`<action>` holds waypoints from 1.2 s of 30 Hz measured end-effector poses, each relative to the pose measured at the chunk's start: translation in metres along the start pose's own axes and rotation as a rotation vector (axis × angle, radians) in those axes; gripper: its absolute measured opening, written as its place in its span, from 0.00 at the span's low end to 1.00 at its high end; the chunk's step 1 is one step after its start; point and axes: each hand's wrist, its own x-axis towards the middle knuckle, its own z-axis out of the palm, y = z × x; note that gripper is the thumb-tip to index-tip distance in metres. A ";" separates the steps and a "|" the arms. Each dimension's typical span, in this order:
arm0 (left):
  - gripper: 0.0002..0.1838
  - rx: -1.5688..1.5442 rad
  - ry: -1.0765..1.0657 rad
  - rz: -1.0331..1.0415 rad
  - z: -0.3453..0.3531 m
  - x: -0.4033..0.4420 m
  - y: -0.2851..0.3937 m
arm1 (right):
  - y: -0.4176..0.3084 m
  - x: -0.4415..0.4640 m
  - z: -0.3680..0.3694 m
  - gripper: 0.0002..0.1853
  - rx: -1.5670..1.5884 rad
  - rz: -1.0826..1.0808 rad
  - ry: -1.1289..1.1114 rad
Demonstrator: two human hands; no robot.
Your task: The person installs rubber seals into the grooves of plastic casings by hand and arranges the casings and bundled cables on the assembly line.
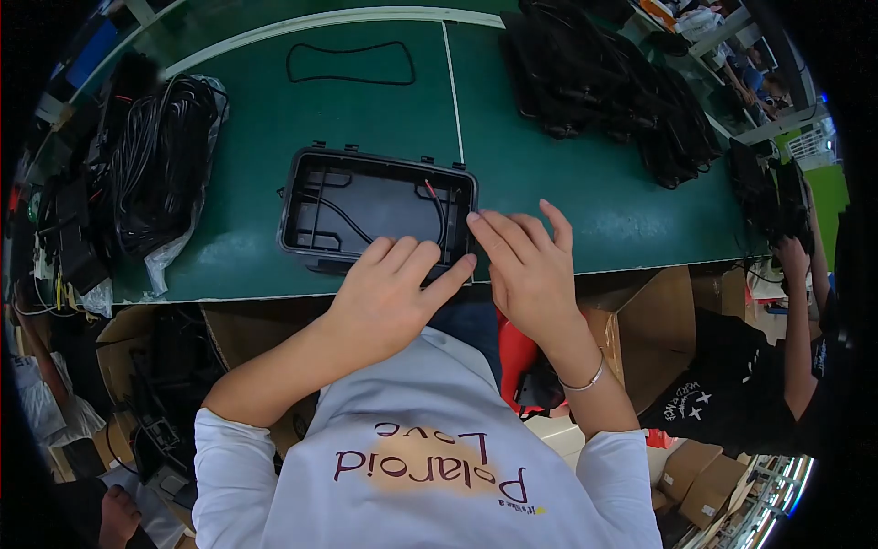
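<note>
An open black plastic box lies on the green table in front of me, hinge lugs along its far side. Inside are a black cable and a thin wire with a red end. My left hand curls over the near wall, with its thumb stretched toward the near right corner; its fingertips are partly hidden. At the box's right side is my right hand. Its index fingertip touches the rim, and the other fingers are stretched apart. Beyond the box lies a thin black rubber loop.
Bundled black cables in plastic occupy the table's left side. Piled black parts stand at the back right. Cardboard boxes sit below the near table edge. Another person's arm reaches in at the right.
</note>
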 end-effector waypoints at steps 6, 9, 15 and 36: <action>0.25 -0.009 -0.020 0.014 -0.005 0.008 0.004 | 0.004 0.009 0.000 0.26 0.061 0.039 -0.005; 0.21 -0.006 -0.001 0.050 -0.001 0.009 0.003 | 0.006 0.012 0.007 0.28 0.075 0.043 0.001; 0.18 0.015 -0.030 0.076 -0.002 0.010 0.002 | 0.013 0.020 0.007 0.27 0.149 0.067 -0.001; 0.27 -0.082 -0.078 -0.065 -0.033 0.023 -0.022 | 0.015 0.036 0.004 0.29 0.018 0.040 -0.068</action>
